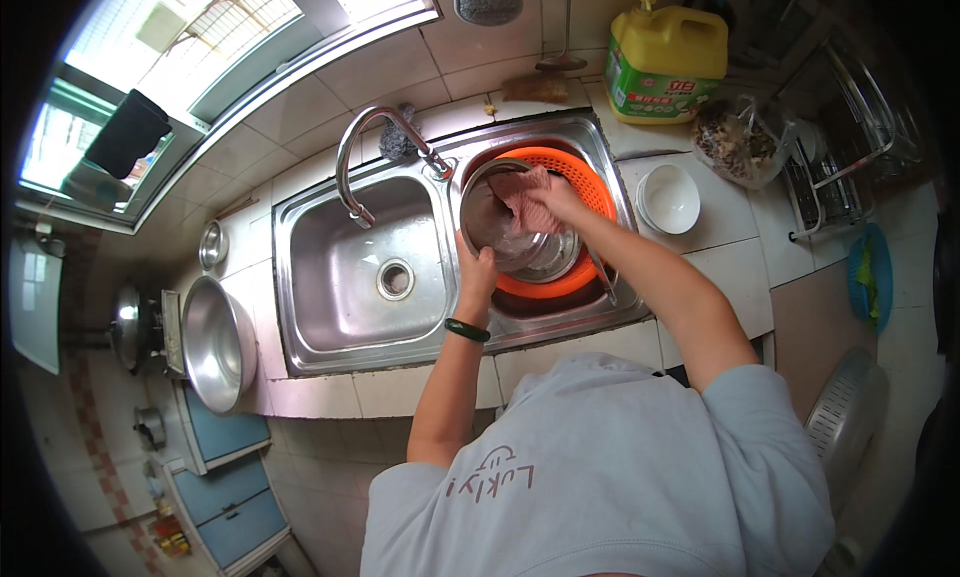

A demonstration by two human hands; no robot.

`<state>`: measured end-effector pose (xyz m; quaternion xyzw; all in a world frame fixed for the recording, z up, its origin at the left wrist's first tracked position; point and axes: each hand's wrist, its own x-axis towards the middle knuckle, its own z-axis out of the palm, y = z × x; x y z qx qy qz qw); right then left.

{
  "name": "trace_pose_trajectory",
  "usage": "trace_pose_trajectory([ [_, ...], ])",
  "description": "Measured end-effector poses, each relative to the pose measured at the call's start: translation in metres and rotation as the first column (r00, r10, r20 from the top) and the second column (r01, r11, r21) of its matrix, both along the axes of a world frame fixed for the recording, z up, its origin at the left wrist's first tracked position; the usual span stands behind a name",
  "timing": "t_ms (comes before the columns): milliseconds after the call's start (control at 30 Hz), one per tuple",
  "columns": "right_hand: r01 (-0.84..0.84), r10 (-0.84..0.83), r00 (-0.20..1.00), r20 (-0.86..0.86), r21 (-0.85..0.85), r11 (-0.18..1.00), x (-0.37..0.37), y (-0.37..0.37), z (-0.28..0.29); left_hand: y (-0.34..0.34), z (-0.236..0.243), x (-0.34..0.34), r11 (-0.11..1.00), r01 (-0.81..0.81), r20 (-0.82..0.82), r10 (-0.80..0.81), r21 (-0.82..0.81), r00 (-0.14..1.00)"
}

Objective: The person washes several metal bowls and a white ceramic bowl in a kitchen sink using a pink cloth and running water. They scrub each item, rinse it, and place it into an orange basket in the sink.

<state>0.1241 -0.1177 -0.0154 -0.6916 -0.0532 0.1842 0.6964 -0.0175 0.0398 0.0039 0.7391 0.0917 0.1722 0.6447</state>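
Note:
Over the right basin, my left hand grips the near left rim of a round stainless steel bowl, which is tilted. A wet pink dishcloth is bunched in my right hand and lies against the bowl's inside. My right fingers are partly hidden by the cloth. Beneath and beside the bowl sits an orange plastic colander, and more shiny metalware shows in it under the bowl. Part of a thin metal handle or utensil stands out near the colander's right side.
Left of the bowl, the curved faucet hangs over the left basin. Stacked white bowls stand on the right counter, near a yellow detergent jug and a bagged dry food. A large metal basin stands at the counter's left end.

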Motion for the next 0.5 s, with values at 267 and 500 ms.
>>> trace_pose_trajectory([
  [267,0.406,-0.029,0.718,-0.696,0.384,0.829,-0.104,0.030,-0.018,-0.016,-0.012,0.010,0.990,-0.072,-0.057,0.066,-0.125,0.996],
  [500,-0.042,0.030,0.988,-0.154,-0.081,0.996,-0.011,-0.014,0.022,0.010,-0.008,0.004,0.990,0.012,-0.103,-0.027,-0.142,0.994],
])
